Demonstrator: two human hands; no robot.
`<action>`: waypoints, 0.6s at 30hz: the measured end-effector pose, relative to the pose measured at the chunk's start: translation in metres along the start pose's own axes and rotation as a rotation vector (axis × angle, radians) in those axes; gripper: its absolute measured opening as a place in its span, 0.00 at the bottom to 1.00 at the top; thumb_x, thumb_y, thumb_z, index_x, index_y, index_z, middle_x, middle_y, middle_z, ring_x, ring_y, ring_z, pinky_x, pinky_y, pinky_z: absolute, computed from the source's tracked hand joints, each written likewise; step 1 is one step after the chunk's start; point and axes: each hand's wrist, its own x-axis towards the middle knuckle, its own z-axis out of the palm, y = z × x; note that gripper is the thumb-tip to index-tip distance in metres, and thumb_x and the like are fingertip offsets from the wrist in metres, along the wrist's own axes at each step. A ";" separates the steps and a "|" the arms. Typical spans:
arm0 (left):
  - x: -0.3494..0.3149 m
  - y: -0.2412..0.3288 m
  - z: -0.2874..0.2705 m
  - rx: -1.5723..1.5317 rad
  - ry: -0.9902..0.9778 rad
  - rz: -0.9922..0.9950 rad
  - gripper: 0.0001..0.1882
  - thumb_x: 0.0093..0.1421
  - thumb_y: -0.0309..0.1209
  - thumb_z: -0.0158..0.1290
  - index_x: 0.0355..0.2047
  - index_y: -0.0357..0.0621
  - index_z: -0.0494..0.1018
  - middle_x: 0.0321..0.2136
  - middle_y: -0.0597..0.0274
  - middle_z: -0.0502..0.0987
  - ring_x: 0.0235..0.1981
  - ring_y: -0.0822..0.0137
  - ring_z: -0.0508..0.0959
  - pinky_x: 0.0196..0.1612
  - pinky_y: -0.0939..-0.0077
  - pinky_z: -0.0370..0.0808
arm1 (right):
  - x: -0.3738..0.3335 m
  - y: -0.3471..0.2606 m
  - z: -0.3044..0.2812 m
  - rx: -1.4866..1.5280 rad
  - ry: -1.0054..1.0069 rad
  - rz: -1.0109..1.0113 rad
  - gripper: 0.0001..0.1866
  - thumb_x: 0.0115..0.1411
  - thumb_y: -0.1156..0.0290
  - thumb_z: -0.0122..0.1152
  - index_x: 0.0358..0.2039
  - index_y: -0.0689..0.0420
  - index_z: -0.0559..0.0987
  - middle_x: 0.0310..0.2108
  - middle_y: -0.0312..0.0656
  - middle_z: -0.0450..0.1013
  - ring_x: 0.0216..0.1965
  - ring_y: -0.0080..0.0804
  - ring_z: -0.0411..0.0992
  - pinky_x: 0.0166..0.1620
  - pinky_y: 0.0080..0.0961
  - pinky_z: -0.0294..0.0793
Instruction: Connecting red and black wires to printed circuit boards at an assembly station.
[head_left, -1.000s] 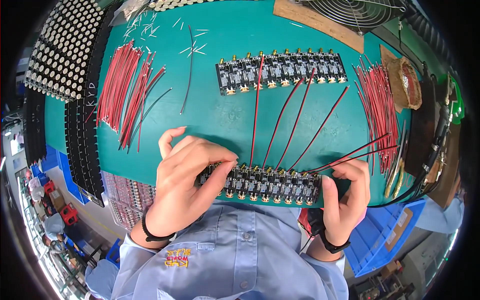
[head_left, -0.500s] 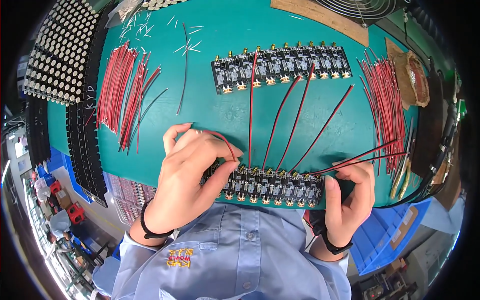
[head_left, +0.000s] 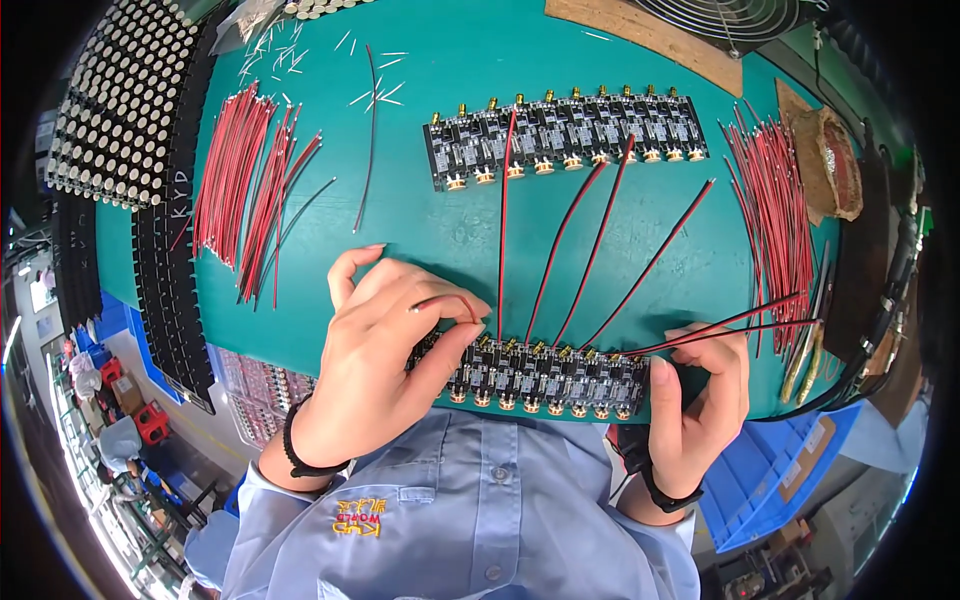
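Observation:
Close to my body lies a strip of joined black circuit boards (head_left: 540,378), with several red-and-black wires (head_left: 572,240) rising from its far edge and fanning outward. My left hand (head_left: 385,335) is closed at the strip's left part, thumb and forefinger pinching a short curved red wire (head_left: 450,298) against or just above the far edge. That wire's inner end is hidden by the fingertips. At the opposite end, my right hand (head_left: 705,385) grips the strip's right edge between thumb and fingers. Two wires pass over its forefinger toward the right.
A second board strip (head_left: 570,138) lies farther back on the green mat (head_left: 420,210). Bundles of red wires rest at left (head_left: 235,180) and right (head_left: 775,190). Tweezers (head_left: 805,340) lie beside the right bundle. A fan grille (head_left: 715,15) and wooden strip (head_left: 650,45) stand at the back.
The free end of the wire in my left fingers has swung down and nearer to me. The board strip has shifted very slightly right; both hands stay nearly in place.

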 end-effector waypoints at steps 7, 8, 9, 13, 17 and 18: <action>-0.001 0.002 0.000 0.028 -0.001 -0.013 0.07 0.50 0.21 0.60 0.29 0.46 0.75 0.27 0.70 0.79 0.33 0.68 0.75 0.58 0.60 0.54 | 0.001 0.001 0.001 0.019 0.001 -0.004 0.13 0.48 0.79 0.67 0.35 0.62 0.75 0.33 0.44 0.73 0.31 0.37 0.70 0.34 0.27 0.69; -0.001 0.002 -0.001 0.042 -0.003 -0.009 0.07 0.50 0.21 0.60 0.29 0.46 0.75 0.27 0.70 0.79 0.33 0.68 0.75 0.58 0.60 0.53 | 0.000 0.001 0.001 0.025 0.002 -0.003 0.13 0.48 0.79 0.67 0.35 0.62 0.75 0.32 0.44 0.73 0.30 0.37 0.70 0.34 0.26 0.68; -0.001 0.003 -0.001 0.041 -0.005 -0.008 0.07 0.50 0.21 0.60 0.29 0.46 0.75 0.27 0.70 0.79 0.33 0.68 0.75 0.58 0.60 0.53 | 0.000 0.000 0.001 0.024 0.003 -0.001 0.13 0.48 0.79 0.67 0.35 0.62 0.75 0.32 0.44 0.73 0.30 0.37 0.70 0.34 0.26 0.68; -0.002 0.004 -0.002 0.068 0.011 0.017 0.07 0.49 0.22 0.60 0.29 0.46 0.76 0.27 0.70 0.78 0.33 0.68 0.75 0.59 0.61 0.53 | -0.001 0.000 0.002 0.011 0.005 -0.003 0.14 0.48 0.79 0.67 0.35 0.62 0.76 0.32 0.44 0.73 0.30 0.37 0.70 0.34 0.27 0.69; -0.002 0.006 -0.004 0.109 0.006 0.023 0.07 0.49 0.22 0.61 0.28 0.46 0.77 0.27 0.70 0.79 0.33 0.68 0.75 0.59 0.61 0.52 | 0.001 0.003 0.002 0.015 0.003 -0.008 0.13 0.48 0.79 0.67 0.35 0.62 0.76 0.33 0.44 0.74 0.31 0.38 0.70 0.34 0.27 0.69; -0.003 0.006 -0.004 0.122 0.011 0.033 0.07 0.49 0.22 0.61 0.28 0.46 0.77 0.27 0.70 0.79 0.33 0.68 0.75 0.59 0.61 0.52 | 0.001 0.004 0.002 0.017 0.003 -0.005 0.13 0.48 0.79 0.67 0.35 0.62 0.76 0.33 0.44 0.74 0.31 0.38 0.70 0.34 0.27 0.69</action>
